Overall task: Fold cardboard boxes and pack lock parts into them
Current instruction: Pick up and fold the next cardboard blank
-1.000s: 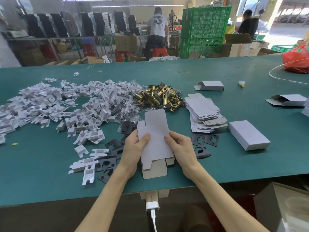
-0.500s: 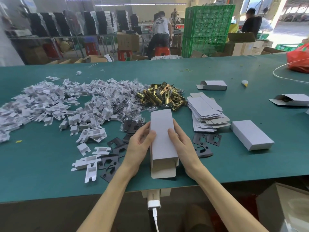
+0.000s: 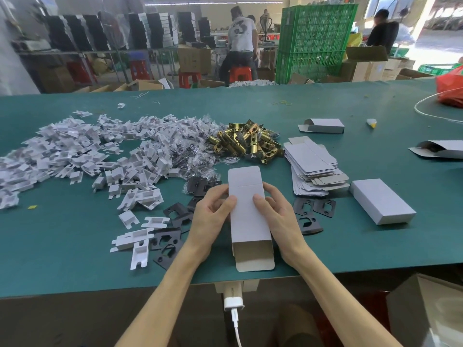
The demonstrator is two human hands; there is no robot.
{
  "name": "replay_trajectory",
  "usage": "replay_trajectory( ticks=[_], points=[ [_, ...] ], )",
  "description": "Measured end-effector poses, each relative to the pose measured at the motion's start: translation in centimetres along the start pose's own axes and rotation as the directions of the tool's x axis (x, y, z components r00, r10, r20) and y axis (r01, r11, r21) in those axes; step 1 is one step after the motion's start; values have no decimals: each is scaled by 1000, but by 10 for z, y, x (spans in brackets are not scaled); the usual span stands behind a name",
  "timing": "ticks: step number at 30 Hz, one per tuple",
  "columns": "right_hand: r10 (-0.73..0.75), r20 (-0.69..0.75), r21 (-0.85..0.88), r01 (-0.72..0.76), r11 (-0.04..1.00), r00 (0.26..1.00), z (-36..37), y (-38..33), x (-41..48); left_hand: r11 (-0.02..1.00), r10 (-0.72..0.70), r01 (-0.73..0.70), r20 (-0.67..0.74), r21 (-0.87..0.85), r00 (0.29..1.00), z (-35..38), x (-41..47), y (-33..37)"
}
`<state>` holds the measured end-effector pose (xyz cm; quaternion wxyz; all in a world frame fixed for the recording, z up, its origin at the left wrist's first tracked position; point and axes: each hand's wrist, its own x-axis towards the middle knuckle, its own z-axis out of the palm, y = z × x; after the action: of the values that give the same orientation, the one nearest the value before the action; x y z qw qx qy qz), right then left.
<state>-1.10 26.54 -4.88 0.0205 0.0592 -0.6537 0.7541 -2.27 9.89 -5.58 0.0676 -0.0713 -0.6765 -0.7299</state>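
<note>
Fingers [image 3: 229, 202] of both my hands curl round the long sides of a white carton [image 3: 246, 216], thumbs pressed flat on its top face; my left hand [image 3: 213, 217] and right hand [image 3: 281, 217] grip it about mid-length. It lies lengthwise on the green table [image 3: 62, 259], its open mouth and brown tuck flap [image 3: 254, 264] towards me, just short of the table's near edge, where a white charger [image 3: 233, 303] hangs below. Green mat runs in a broad strip along that edge to my left and right. Black strike plates [image 3: 172, 217] lie scattered beside both wrists. A closed white box [image 3: 382, 201] sits to the right, near a slumped stack of flat carton blanks [image 3: 313, 166]. White plastic inserts [image 3: 82, 156] sprawl across the left, meeting a heap of brass latches [image 3: 248, 144] straight ahead. Farther off, a half-made carton [image 3: 322, 125] lies with one end open. Beyond the far edge stand green crates [image 3: 315, 38] and a person [image 3: 241, 36] whose white shirt shows a "3".
</note>
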Motion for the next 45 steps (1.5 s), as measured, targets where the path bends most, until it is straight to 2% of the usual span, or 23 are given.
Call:
replay_trajectory(
  ticks=[6, 12, 17, 23, 31, 41, 45],
  points=[
    [6, 10, 6, -6, 1000, 1000, 0, -1, -1, 999, 26, -25, 24, -40, 999, -1, -2, 1],
    [24, 43, 34, -26, 999, 999, 0, -4, -3, 1000, 23, -23, 46, -6, 999, -1, -2, 0],
    [34, 42, 32, -36, 999, 999, 0, -6, -4, 998, -20, 21, 18, -58, 1000, 0, -2, 2],
    [44, 29, 46, -46, 998, 999, 0, -6, -4, 993, -41, 46, 47, -111, 998, -1, -4, 4],
    [75, 19, 54, -76, 996, 997, -1, -6, -4, 995, -70, 71, 15, -73, 997, 0, -5, 3],
    [83, -23, 62, -82, 995, 996, -1, -4, -2, 993, -110, 112, 75, -22, 991, 1, -3, 2],
    [92, -4, 32, -92, 995, 996, 1, -5, -2, 996, -60, 59, -24, -70, 998, -1, -1, -2]
  ],
)
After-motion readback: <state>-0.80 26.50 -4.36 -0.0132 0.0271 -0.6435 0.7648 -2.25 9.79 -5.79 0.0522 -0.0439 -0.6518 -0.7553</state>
